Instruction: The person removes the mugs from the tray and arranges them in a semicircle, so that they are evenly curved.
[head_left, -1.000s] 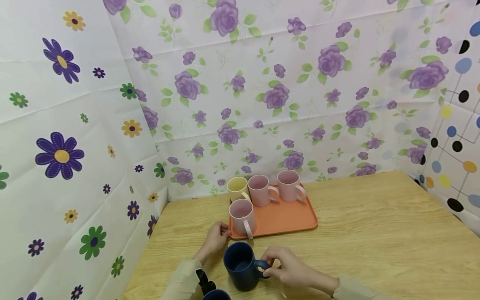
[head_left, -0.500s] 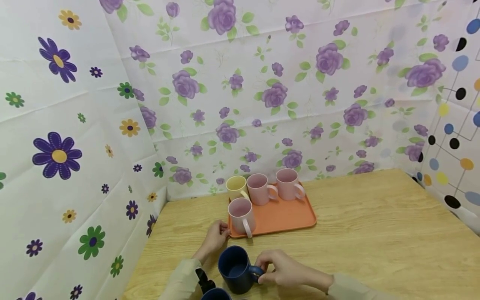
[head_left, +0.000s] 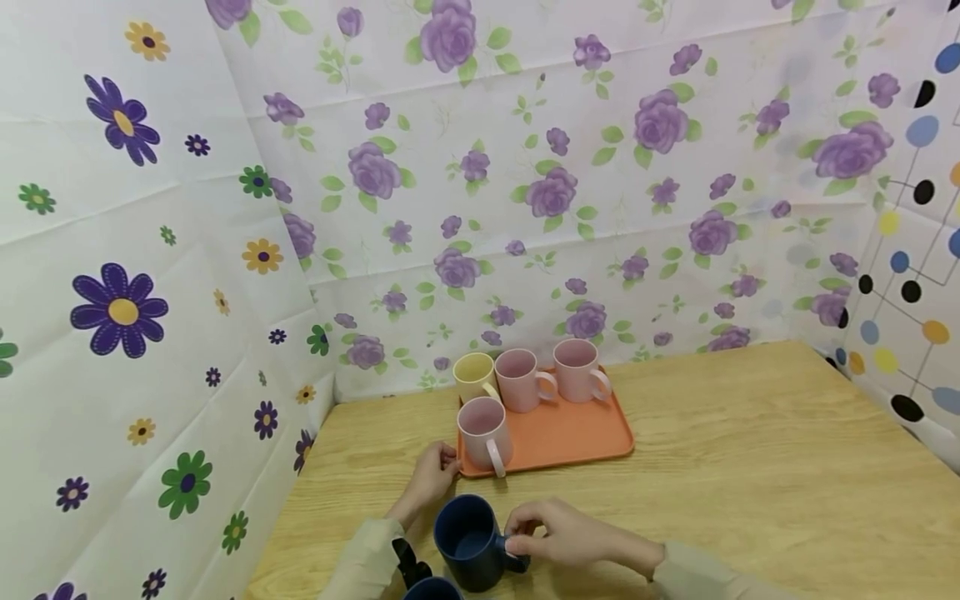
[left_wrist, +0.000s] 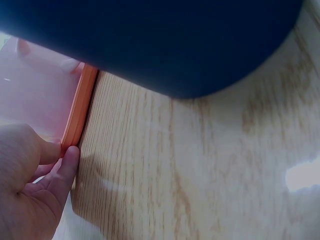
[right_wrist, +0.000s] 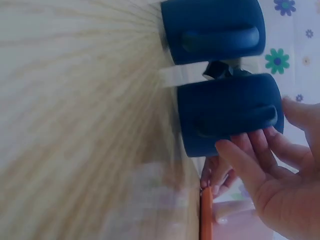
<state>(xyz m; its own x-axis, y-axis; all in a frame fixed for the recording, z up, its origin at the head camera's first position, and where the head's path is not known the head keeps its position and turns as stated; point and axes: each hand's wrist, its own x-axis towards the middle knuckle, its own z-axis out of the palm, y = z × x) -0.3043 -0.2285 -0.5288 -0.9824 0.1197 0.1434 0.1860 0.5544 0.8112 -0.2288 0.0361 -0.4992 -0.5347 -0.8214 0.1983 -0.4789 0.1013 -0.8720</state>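
Note:
My left hand [head_left: 433, 475] pinches the front left corner of an orange tray [head_left: 570, 442]; the left wrist view shows thumb and fingertips at its rim [left_wrist: 80, 107]. A dark blue mug [head_left: 476, 550] stands upright on the table in front of the tray. My right hand [head_left: 562, 533] is at the mug's handle [head_left: 516, 560], fingers loosened and fingertips still close against it, as the right wrist view shows beside the mug [right_wrist: 230, 100]. On the tray stand a yellow mug [head_left: 474, 377], two pink mugs [head_left: 519, 383] at the back and a paler pink mug [head_left: 486, 433] at front left.
A second dark blue mug [head_left: 433, 589] stands close in front, partly cut off by the frame. A black strap-like piece [head_left: 411, 567] is at the left wrist. Flower-patterned sheets [head_left: 450, 208] hang behind and left of the wooden table [head_left: 735, 450].
My right hand has drawn the blue mug toward me and slightly left, away from the tray, and its fingers have loosened from the handle. The left hand has stayed at the tray.

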